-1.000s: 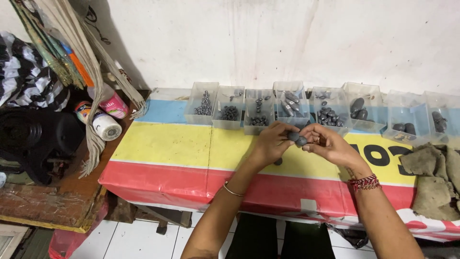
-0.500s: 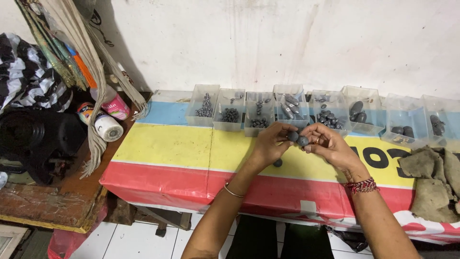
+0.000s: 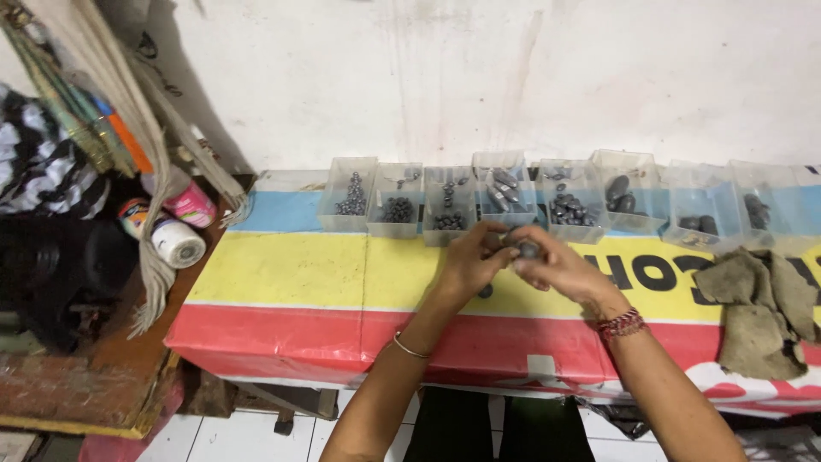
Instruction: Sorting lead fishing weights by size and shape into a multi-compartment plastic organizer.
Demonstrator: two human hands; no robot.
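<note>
At far left, striped cloth (image 3: 38, 167) and a white spool (image 3: 178, 243) are seen beside a tabletop (image 3: 282, 274) covered in blue, yellow and red sheeting. Along the wall a row of clear trays (image 3: 479, 198) is set, each holding dark metal pieces sorted by size, small at left, larger at right. In front of the middle trays, just above the yellow band, the left hand (image 3: 469, 260) and right hand (image 3: 560, 272) are brought together. A small dark weight (image 3: 527, 249) is pinched between the fingertips of both, both hands being closed narrowly around it. A thin bangle (image 3: 409, 346) is worn on the left wrist, a red beaded band (image 3: 622, 324) on the right. A grey rag (image 3: 757, 308) is laid at right. The piece seems best kept low over the tabletop and gripped firmly, so a slip is caught.
</note>
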